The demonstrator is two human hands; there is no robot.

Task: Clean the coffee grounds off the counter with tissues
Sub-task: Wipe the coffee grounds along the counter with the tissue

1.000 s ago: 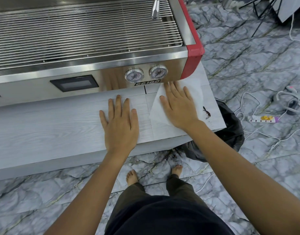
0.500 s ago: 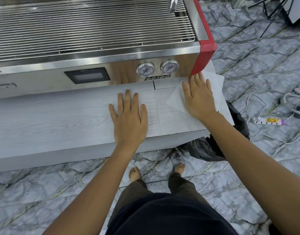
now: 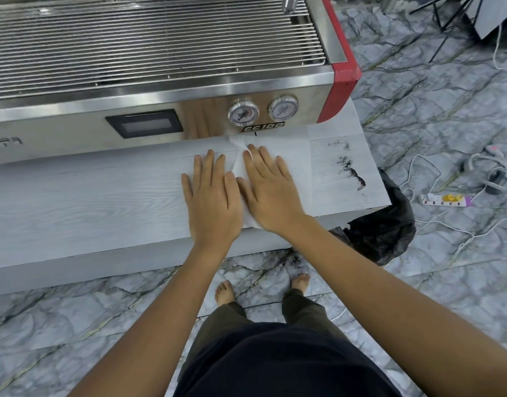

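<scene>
A white tissue [image 3: 299, 156] lies flat on the pale wood-grain counter [image 3: 89, 190]. My right hand [image 3: 270, 191] presses down on it with fingers spread. My left hand [image 3: 213, 197] rests flat on the counter beside it, its thumb side touching the tissue's left edge. A dark smear of coffee grounds [image 3: 352, 171] sits on the counter's right end, to the right of the tissue and uncovered. Fainter specks [image 3: 339, 144] lie just above it.
A steel espresso machine [image 3: 160, 67] with a red side panel and two gauges stands along the back of the counter. A black bin bag [image 3: 386, 224] hangs below the counter's right end. A power strip [image 3: 447, 200] and cables lie on the marble floor.
My right hand slid the tissue left from the counter's right end towards my left hand, uncovering the coffee smear. My left hand stayed flat in place.
</scene>
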